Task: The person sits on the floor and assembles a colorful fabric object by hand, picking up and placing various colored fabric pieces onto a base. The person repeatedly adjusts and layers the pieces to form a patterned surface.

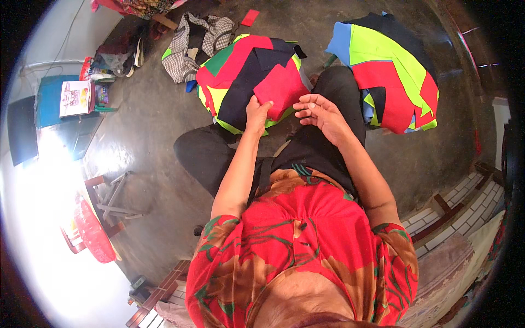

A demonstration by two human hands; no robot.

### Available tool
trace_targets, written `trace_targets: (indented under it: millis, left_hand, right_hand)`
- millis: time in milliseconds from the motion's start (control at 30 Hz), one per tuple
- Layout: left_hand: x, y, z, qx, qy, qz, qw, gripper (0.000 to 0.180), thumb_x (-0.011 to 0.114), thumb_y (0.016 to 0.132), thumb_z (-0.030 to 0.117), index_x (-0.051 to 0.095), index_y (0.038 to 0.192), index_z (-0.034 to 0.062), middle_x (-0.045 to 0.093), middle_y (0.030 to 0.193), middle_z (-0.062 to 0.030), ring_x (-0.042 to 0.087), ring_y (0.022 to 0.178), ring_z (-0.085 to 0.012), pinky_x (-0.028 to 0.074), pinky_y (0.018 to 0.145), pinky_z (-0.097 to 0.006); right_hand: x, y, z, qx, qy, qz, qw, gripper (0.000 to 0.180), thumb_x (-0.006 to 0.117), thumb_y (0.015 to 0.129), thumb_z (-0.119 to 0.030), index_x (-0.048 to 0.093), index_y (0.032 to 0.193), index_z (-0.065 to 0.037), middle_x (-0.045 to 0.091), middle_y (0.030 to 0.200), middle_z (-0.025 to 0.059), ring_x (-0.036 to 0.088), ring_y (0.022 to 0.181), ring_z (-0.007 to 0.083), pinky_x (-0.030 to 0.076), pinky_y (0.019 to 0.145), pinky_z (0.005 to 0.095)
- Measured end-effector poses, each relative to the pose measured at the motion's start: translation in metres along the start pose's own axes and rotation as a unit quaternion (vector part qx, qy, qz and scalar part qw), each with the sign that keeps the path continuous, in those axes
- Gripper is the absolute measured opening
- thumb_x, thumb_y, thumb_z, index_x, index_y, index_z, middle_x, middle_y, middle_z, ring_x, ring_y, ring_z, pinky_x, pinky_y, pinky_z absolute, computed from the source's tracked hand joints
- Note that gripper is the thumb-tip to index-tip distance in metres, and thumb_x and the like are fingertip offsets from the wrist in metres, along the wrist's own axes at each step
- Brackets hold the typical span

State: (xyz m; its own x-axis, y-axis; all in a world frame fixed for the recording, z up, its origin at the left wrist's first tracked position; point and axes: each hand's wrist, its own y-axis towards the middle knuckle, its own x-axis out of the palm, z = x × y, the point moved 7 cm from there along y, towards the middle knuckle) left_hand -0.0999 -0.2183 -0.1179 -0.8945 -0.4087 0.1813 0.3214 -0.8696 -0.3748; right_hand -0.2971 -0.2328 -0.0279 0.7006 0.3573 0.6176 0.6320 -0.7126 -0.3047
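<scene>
My left hand (257, 115) pinches the near edge of a red cloth piece (281, 87), its thumb lying on top. The piece spreads over a big heap of cloth pieces (235, 63) in red, black, lime yellow and green, in front of my crossed legs. To the right of that edge, my right hand (322, 116) hovers above my lap. Its fingers are loosely bent and a little apart, with nothing visible in them. A second heap of cloth pieces (394, 71), in lime yellow, red, black and blue, stands beyond my right knee.
A checked cloth (183, 52) lies behind the left heap, near a small red scrap (250, 18) on the dark floor (142, 104). Shoes (136, 54) and a blue stand (49, 104) line the left side. A red plastic chair (93, 229) stands near the bright doorway.
</scene>
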Motion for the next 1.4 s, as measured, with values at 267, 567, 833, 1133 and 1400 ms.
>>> trace_targets:
  millis: [267, 567, 833, 1133, 1400]
  left_hand:
    - [-0.003, -0.011, 0.013, -0.033, 0.027, 0.059, 0.997, 0.042, 0.062, 0.083, 0.009, 0.042, 0.120, 0.0026, 0.062, 0.099, -0.0100, 0.062, 0.075, -0.0140, 0.050, 0.055, -0.026]
    - [0.002, -0.012, 0.008, -0.054, 0.006, -0.006, 0.998, 0.025, 0.064, 0.082, 0.011, 0.051, 0.101, 0.0022, 0.060, 0.093, -0.0095, 0.063, 0.066, -0.0173, 0.054, 0.048, -0.027]
    - [-0.012, -0.005, 0.081, 0.152, 0.478, 0.180, 0.846, 0.040, 0.072, 0.069, 0.017, 0.050, 0.101, 0.0062, 0.051, 0.101, -0.0140, 0.058, 0.082, -0.0303, 0.047, 0.072, -0.042]
    - [0.016, 0.080, 0.086, 0.084, 0.568, 0.145, 0.806, 0.031, 0.071, 0.075, 0.029, 0.065, 0.094, 0.0048, 0.064, 0.096, -0.0140, 0.062, 0.092, -0.0316, 0.049, 0.077, -0.042]
    - [0.043, 0.098, 0.087, 0.051, 0.597, 0.143, 0.787, 0.023, 0.071, 0.075, 0.026, 0.066, 0.083, 0.0046, 0.065, 0.091, -0.0134, 0.065, 0.083, -0.0331, 0.051, 0.071, -0.044]
  right_hand:
    - [-0.001, 0.001, -0.001, 0.002, -0.020, 0.010, 1.000, 0.023, 0.049, 0.095, -0.019, 0.054, 0.113, -0.006, 0.062, 0.108, 0.0091, 0.061, 0.092, 0.0150, 0.048, 0.081, 0.0287]
    - [0.001, 0.001, -0.003, 0.011, -0.015, 0.021, 1.000, 0.023, 0.053, 0.092, -0.019, 0.055, 0.111, -0.006, 0.064, 0.100, 0.0073, 0.061, 0.087, 0.0142, 0.049, 0.078, 0.0286]
    - [-0.005, 0.003, 0.001, 0.016, -0.016, 0.025, 0.999, 0.024, 0.052, 0.093, -0.021, 0.056, 0.110, -0.006, 0.064, 0.099, 0.0070, 0.061, 0.087, 0.0139, 0.049, 0.078, 0.0283]
    - [0.000, 0.004, 0.001, 0.024, -0.015, 0.014, 0.999, 0.021, 0.049, 0.096, -0.022, 0.056, 0.109, -0.007, 0.063, 0.100, 0.0065, 0.061, 0.088, 0.0127, 0.048, 0.079, 0.0271]
    - [-0.001, 0.007, 0.000, 0.029, -0.005, 0.006, 1.000, 0.023, 0.050, 0.095, -0.023, 0.055, 0.110, -0.007, 0.062, 0.103, 0.0069, 0.060, 0.091, 0.0133, 0.048, 0.080, 0.0270]
